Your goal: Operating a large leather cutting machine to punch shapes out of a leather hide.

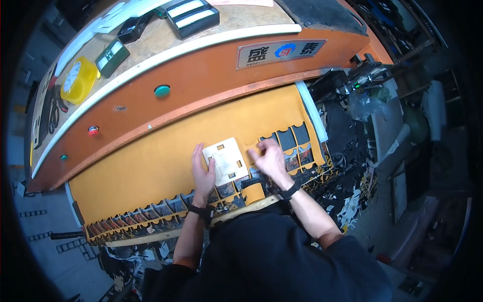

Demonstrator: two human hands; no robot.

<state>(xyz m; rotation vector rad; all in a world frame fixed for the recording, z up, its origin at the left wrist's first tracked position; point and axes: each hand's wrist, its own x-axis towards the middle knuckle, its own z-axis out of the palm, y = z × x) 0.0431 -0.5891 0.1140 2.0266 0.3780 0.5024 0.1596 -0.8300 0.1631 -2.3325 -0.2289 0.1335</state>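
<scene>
A large yellow-tan sheet [151,156] lies before me, with rows of curved cut-outs along its near edge and right end. My left hand [203,173] holds the left edge of a white rounded plate with small square holes [229,168], its thumb on top and its fingers stretched alongside. The plate rests on the sheet. Just right of it, my right hand [269,158] is over the sheet beside the cut-outs, its fingers curled together; whatever they hold, if anything, is hidden. A small yellow cut piece [253,194] lies by the near edge, below my right hand.
Behind the sheet runs an orange machine beam [201,75] with a green button [162,91] and a red button [93,131]. On its top stand a yellow tape roll [79,80] and a black open box [192,19]. Dark scraps [347,201] litter the right side.
</scene>
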